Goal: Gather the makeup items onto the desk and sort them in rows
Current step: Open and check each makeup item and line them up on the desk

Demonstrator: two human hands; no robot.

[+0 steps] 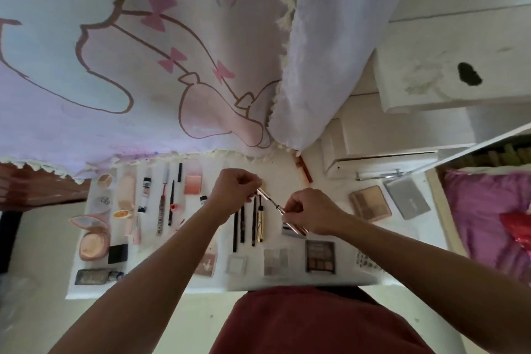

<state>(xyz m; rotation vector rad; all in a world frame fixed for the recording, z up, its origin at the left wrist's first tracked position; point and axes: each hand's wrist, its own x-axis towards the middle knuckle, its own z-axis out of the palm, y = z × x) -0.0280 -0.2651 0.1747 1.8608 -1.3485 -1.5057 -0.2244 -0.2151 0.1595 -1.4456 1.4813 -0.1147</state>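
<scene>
Both hands are raised over the middle of the white desk (321, 181). My left hand (234, 191) pinches a gold cap (263, 192). My right hand (311, 211) grips a rose-gold tube (298, 227) whose thin wand (274, 204) points toward the cap. The two parts are a short gap apart. Below the hands lie several dark pencils (242, 223) and a gold tube (260, 224). On the left stand rows of compacts (93, 241), tubes and a pink blush palette (193, 184). Eyeshadow palettes (319, 256) line the desk's near edge.
A pink-and-white printed curtain (129, 66) hangs behind the desk. Two flat palettes (370, 204) and a red pencil (304, 171) lie at the right. White drawers (382, 146) stand at the back right, with pink bedding (485, 215) beyond. My red clothing (310, 322) meets the near edge.
</scene>
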